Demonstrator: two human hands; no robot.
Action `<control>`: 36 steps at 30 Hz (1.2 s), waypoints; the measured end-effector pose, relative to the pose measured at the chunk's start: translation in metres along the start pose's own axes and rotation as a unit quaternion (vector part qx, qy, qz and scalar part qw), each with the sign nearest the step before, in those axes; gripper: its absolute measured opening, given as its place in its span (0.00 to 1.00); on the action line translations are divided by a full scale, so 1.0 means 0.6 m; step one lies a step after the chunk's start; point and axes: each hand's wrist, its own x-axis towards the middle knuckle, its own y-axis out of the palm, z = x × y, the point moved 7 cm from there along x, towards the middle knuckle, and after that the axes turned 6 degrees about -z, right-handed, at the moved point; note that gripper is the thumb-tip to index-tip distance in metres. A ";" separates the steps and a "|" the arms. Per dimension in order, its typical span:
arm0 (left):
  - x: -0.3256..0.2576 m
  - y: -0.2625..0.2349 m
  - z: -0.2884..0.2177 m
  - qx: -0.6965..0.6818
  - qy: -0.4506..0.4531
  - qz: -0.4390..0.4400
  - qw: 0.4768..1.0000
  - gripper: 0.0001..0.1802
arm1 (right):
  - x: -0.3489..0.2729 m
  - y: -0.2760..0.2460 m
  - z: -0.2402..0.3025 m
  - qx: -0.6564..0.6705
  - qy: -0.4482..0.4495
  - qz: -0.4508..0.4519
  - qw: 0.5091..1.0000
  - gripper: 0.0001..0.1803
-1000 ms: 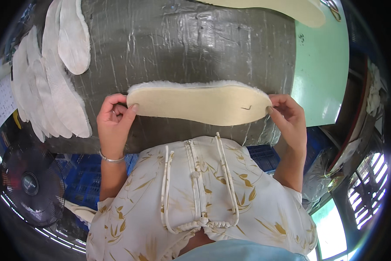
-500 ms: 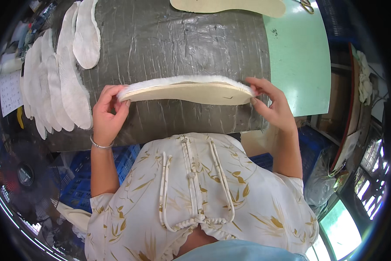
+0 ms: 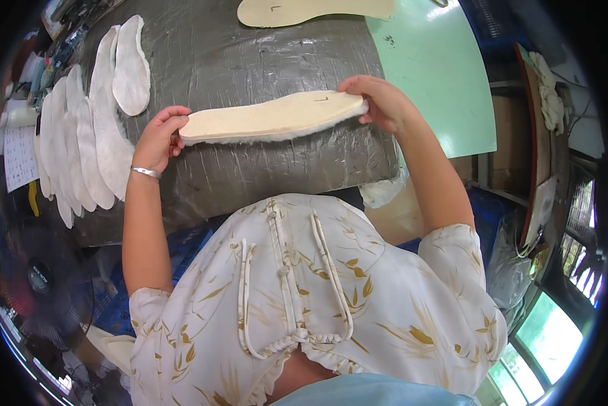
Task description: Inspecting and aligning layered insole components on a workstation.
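A cream insole (image 3: 270, 120) with a fluffy white fleece edge is held lengthwise above the dark, plastic-covered work surface (image 3: 270, 162). My left hand (image 3: 159, 139) pinches its left end, thumb on the cream face. At the other end, my right hand (image 3: 379, 103) grips it with the fingers curled round the edge. The smooth cream face with a small dark mark is turned up toward me, and most of the fleece side is hidden beneath. Another cream insole-shaped piece (image 3: 310, 12) lies at the far edge, cut off by the picture.
Several white fleece insoles (image 3: 103, 149) lie overlapping at the left. A pale green board (image 3: 446, 88) covers the right side, with part of a metal handle (image 3: 439, 3) at its far edge. A fan (image 3: 40, 277) stands at the lower left, near a blue crate (image 3: 114, 308).
Both hands have lifted the insole away from me and tilted it, right end higher. Its cream face has turned upward and the fleece edge has gone from the far side to the near side.
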 end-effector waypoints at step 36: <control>-0.234 0.220 -0.256 0.122 0.585 -0.054 0.800 0.12 | -0.211 0.083 0.163 -0.014 -0.572 0.001 0.820 0.17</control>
